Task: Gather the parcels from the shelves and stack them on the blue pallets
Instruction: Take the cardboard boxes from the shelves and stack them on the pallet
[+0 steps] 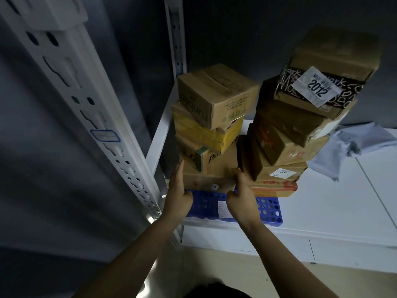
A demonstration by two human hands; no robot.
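Reaching down and forward, two bare arms end at the foot of a box stack. The left hand [179,191] lies along the left side of the bottom box [207,181], fingers straight up the cardboard and thumb hooked at its lower front edge. The right hand [241,194] grips the same box at its right front corner, fingers curled round the corner and thumb bent in below. That box is plain brown with a small white sticker, and it sits on the left end of a blue pallet [268,208] with round holes, which rests on a white board [335,211]. Three more boxes lie on it, each turned a little: one with green tape [198,157], one wrapped in yellow tape [206,133] and a brown top box [217,93] with green print. Just to the right on the pallet a taller, leaning stack starts with a red-printed box [275,187]; its top parcel [322,82] wears black patterned tape and a white label reading 2012. Beyond it lies crumpled grey cloth [352,145]. A white slotted post [86,104] rises at the left.
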